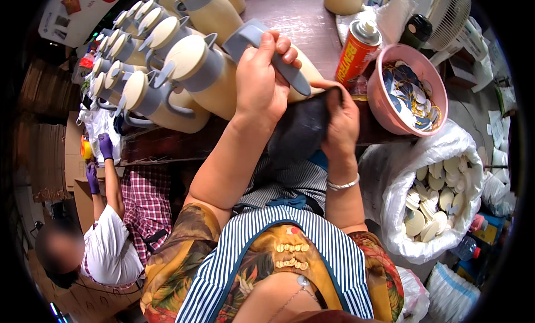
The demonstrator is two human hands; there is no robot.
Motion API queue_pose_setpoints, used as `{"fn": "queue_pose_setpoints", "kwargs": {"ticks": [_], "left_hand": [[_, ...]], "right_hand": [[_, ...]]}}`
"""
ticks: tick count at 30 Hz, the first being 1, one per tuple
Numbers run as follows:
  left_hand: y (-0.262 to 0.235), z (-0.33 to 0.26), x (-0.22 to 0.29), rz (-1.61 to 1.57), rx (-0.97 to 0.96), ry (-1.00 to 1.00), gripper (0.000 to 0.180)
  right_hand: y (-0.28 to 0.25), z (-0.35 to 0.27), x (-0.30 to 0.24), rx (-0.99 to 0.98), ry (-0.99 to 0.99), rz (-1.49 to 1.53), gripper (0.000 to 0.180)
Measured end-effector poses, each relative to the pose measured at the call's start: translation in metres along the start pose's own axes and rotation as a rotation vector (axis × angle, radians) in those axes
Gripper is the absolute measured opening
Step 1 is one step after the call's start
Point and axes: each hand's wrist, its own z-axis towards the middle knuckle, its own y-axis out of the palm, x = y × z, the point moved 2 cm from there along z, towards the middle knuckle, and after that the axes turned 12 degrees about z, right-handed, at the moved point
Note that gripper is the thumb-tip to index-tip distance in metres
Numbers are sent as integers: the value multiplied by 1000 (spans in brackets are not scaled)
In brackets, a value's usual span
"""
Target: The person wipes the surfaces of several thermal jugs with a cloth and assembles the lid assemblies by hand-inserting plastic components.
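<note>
Glossy brown tabletop (284, 8) | left hand (260, 80): gripping cream-and-grey jug (308, 68) by handle | right hand (341, 122): grasping black cloth (298, 125) at jug's base

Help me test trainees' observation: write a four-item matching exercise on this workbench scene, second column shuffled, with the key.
1. wearer's left hand
2. wearer's right hand
3. pink basin
4. white sack

A. gripping black cloth
B. filled with cream discs
C. wrapped around grey handle
D. beside the orange-red can

Pairs: 1-C, 2-A, 3-D, 4-B
</note>
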Motion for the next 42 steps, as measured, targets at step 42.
{"fn": "queue_pose_setpoints", "kwargs": {"ticks": [42], "left_hand": [[18,-26,-24,77,44,172,22]], "right_hand": [[29,-29,36,238,-268,58,16]]}}
